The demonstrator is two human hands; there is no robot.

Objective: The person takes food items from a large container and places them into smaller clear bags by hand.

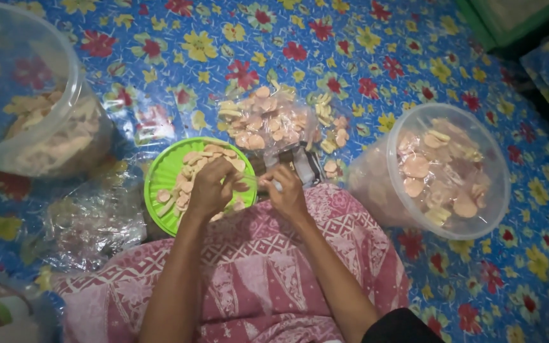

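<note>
Dozens of thin, pale crackers (189, 184) lie on the green plate (160, 168) at the centre left of the frame, and I judge them light, stiff and brittle, best pinched gently by the edges rather than squeezed. My left hand (211, 190) rests over the plate with fingers curled together around a few of them. My right hand (285, 194), just beside it at the frame's middle, is closed on something small I cannot make out, below a clear bag of crackers (268, 124).

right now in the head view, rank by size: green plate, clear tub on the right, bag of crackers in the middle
1. clear tub on the right
2. green plate, partly hidden by the left hand
3. bag of crackers; close to the plate, so that order is unsure
</note>
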